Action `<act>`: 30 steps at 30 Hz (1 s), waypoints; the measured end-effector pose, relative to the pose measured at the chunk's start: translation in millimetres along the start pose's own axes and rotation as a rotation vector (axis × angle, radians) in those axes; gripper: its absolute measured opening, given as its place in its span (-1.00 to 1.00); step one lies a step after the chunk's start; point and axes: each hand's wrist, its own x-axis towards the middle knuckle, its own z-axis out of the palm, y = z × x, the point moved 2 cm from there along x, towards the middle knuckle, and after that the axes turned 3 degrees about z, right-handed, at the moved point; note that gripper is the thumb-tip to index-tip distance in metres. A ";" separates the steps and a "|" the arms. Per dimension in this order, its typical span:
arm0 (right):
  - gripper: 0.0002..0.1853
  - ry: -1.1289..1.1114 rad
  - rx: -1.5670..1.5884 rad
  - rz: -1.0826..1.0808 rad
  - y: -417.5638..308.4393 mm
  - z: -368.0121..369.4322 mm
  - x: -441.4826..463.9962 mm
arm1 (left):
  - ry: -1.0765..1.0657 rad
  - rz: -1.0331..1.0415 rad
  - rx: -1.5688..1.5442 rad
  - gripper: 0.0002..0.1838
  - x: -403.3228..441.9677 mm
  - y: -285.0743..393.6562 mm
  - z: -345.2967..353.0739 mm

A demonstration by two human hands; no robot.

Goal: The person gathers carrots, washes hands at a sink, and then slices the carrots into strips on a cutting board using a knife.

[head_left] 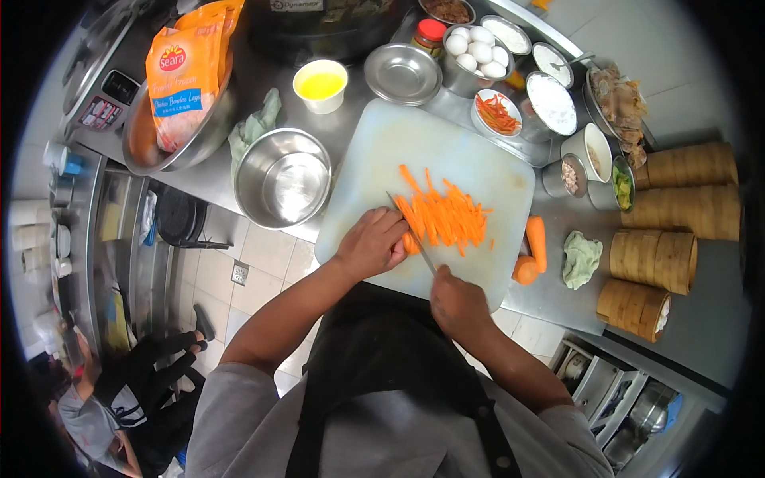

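Observation:
On the white cutting board (382, 151) lies a heap of carrot strips (446, 215). My right hand (460, 305) is closed around the handle of a knife (425, 257), whose blade slants up and left across the board, beside the strips. Curled fingers of my left hand (373, 240) press on a piece of carrot (411, 243) just left of the blade. Part of that piece is hidden under the fingers. Two whole-looking carrots (536, 243) rest on the counter just off the board's right edge.
An empty steel bowl (283, 179) stands left of the board. Bowls of eggs (480, 54), red strips (497, 113) and white powder (551, 103) line the back right. Bamboo steamers (653, 261) and a green cloth (582, 260) are at right. Another person (119, 398) is at lower left.

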 end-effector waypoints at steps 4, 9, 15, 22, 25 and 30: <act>-0.86 0.232 0.104 -0.076 1.4 25.7 46.6 | -0.015 0.001 -0.017 -0.77 -1.6 -2.5 1.9; -0.85 0.136 0.068 -0.015 -0.3 -0.9 31.3 | 0.038 0.027 -0.030 -0.78 -1.2 -1.8 1.9; -0.77 0.083 0.022 -0.069 0.5 -5.6 -1.6 | 0.020 0.005 -0.041 -0.77 -3.0 -3.4 2.3; -0.84 0.242 0.113 -0.090 -10.8 23.8 49.6 | 0.034 -0.011 -0.075 -0.75 -3.5 -4.8 2.7; -0.79 0.162 0.132 0.002 -3.6 21.2 46.5 | 0.025 0.004 -0.042 -0.74 -3.4 -3.5 2.0; -0.75 0.162 0.124 0.070 23.4 10.4 44.3 | 0.015 0.008 -0.025 -0.72 -4.8 -3.3 -2.5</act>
